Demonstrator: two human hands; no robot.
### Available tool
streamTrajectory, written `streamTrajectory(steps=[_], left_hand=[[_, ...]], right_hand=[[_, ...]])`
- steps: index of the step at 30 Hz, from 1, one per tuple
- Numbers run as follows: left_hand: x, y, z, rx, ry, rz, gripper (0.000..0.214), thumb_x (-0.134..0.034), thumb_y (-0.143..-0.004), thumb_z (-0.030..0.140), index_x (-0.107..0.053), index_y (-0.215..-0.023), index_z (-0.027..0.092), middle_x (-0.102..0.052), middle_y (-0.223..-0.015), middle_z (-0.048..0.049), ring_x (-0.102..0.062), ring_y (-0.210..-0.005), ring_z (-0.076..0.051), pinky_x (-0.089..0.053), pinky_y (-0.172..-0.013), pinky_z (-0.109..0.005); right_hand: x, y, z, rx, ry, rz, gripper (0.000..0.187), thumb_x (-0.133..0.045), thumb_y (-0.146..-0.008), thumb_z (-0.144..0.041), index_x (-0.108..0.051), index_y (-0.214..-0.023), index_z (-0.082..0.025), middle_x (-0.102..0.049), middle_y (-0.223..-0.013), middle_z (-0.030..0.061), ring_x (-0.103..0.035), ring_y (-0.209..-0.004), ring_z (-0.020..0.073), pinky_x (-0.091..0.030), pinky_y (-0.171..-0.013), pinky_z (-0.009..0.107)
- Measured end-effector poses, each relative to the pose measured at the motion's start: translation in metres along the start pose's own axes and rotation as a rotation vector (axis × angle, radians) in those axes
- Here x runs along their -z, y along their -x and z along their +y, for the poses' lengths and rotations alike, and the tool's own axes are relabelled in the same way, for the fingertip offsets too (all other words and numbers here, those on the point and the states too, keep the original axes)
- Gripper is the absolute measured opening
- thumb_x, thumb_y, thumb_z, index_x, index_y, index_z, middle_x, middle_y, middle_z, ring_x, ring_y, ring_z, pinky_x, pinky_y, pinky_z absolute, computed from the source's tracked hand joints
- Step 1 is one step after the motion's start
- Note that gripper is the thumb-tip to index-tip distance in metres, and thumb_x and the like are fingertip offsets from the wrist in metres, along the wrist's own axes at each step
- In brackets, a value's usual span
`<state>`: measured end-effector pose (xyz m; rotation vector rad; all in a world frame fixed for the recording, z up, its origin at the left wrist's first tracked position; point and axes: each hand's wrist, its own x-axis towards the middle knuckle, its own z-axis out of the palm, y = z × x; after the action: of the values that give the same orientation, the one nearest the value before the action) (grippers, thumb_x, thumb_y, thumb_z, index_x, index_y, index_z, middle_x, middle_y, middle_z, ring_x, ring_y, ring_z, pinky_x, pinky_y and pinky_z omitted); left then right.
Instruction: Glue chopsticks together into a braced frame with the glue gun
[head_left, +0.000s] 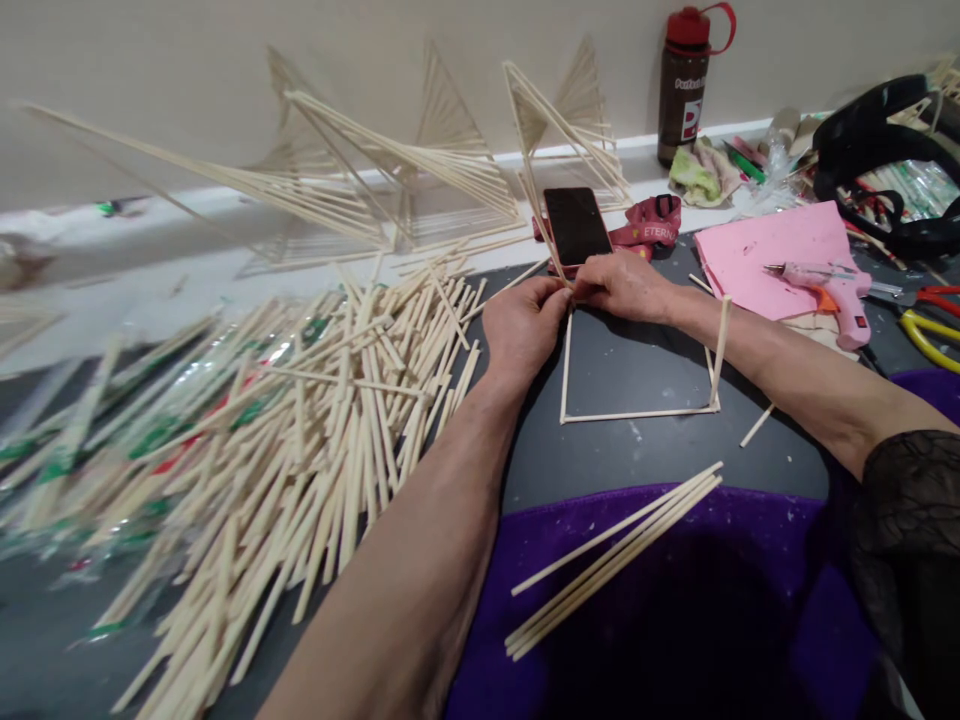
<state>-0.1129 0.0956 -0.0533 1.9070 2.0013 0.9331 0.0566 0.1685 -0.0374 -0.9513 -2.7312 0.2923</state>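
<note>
My left hand and my right hand meet at one corner of a small frame of wooden sticks that lies on the dark table. Both hands pinch the sticks at that corner joint, fingers closed. An upright stick stands at the frame's right corner. Another thin stick rises from the pinched corner toward the wall. Several loose sticks lie across my purple lap.
A big heap of sticks covers the table's left. Finished stick structures lean on the wall. A phone, red lanyard, brown bottle, pink paper, pink glue gun and yellow scissors lie right.
</note>
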Motion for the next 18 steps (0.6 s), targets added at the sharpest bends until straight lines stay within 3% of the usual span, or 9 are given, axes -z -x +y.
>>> streamTrajectory(steps=[6, 11, 18], left_hand=[[0.000, 0.000, 0.001, 0.028, -0.017, 0.000, 0.032, -0.060, -0.094, 0.031, -0.086, -0.110, 0.021, -0.085, -0.104, -0.0071, -0.077, -0.098, -0.028, -0.052, -0.089, -0.037], [-0.001, 0.000, 0.000, 0.016, -0.007, 0.018, 0.032, -0.059, -0.093, 0.031, -0.086, -0.108, 0.021, -0.085, -0.102, -0.0064, -0.076, -0.094, -0.027, -0.052, -0.089, -0.037], [-0.003, -0.001, -0.004, -0.011, 0.013, 0.034, 0.028, -0.061, -0.092, 0.029, -0.086, -0.103, 0.023, -0.085, -0.097, -0.0060, -0.077, -0.093, -0.029, -0.052, -0.087, -0.039]], right_hand=[[0.009, 0.007, -0.013, -0.102, 0.078, 0.013, 0.028, -0.057, -0.102, -0.020, -0.079, -0.120, -0.013, -0.078, -0.120, 0.0118, -0.070, -0.106, 0.0242, -0.039, -0.077, 0.031], [0.018, 0.011, -0.015, -0.086, 0.176, -0.071, 0.030, -0.055, -0.102, -0.018, -0.082, -0.115, -0.016, -0.076, -0.125, 0.0126, -0.069, -0.111, 0.0247, -0.037, -0.075, 0.032], [0.011, 0.008, -0.011, -0.061, 0.155, -0.057, 0.031, -0.053, -0.104, -0.018, -0.082, -0.116, -0.016, -0.076, -0.124, 0.0121, -0.068, -0.107, 0.0241, -0.036, -0.074, 0.033]])
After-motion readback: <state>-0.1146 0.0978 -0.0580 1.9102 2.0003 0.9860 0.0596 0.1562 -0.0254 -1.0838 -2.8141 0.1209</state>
